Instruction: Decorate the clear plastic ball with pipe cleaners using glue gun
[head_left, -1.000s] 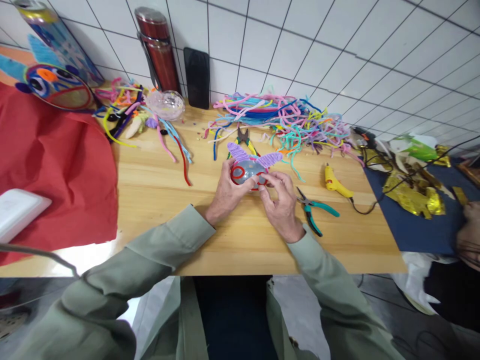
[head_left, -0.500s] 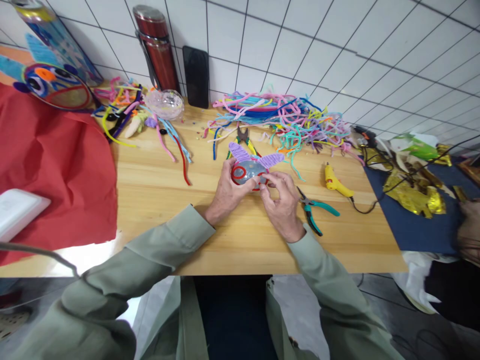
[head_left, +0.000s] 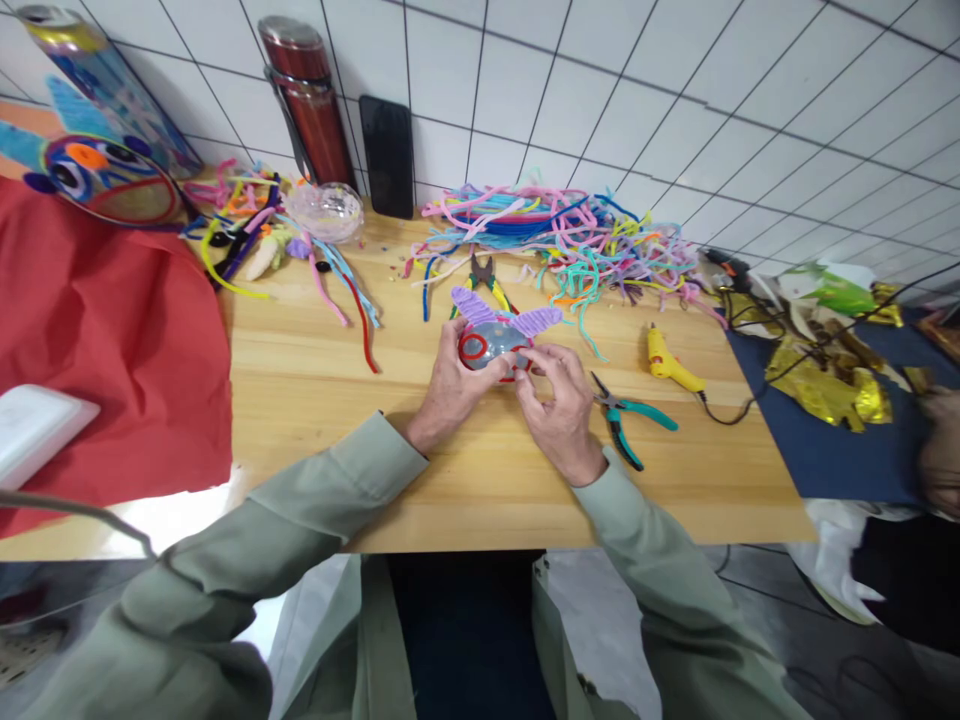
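A small craft figure (head_left: 495, 338) rests at the middle of the wooden table (head_left: 300, 380): a clear ball with two red pipe-cleaner rings on it and two purple pipe-cleaner wings (head_left: 474, 304) above. My left hand (head_left: 450, 390) is curled around the ball's left side and holds it. My right hand (head_left: 553, 395) pinches at the red ring on the ball's right side with thumb and fingers closed. Both arms wear grey-green sleeves.
Teal-handled pliers (head_left: 626, 422) and a yellow glue gun (head_left: 667, 362) lie right of my hands; other pliers (head_left: 484, 275) lie behind the figure. A pile of pipe cleaners (head_left: 555, 235), a red flask (head_left: 307, 100), a phone (head_left: 387, 155), a clear bowl (head_left: 324, 210) and red cloth (head_left: 97, 330) surround them.
My hands and the figure stay almost in place; my right fingers have shifted slightly on the red ring. The view has drifted a little.
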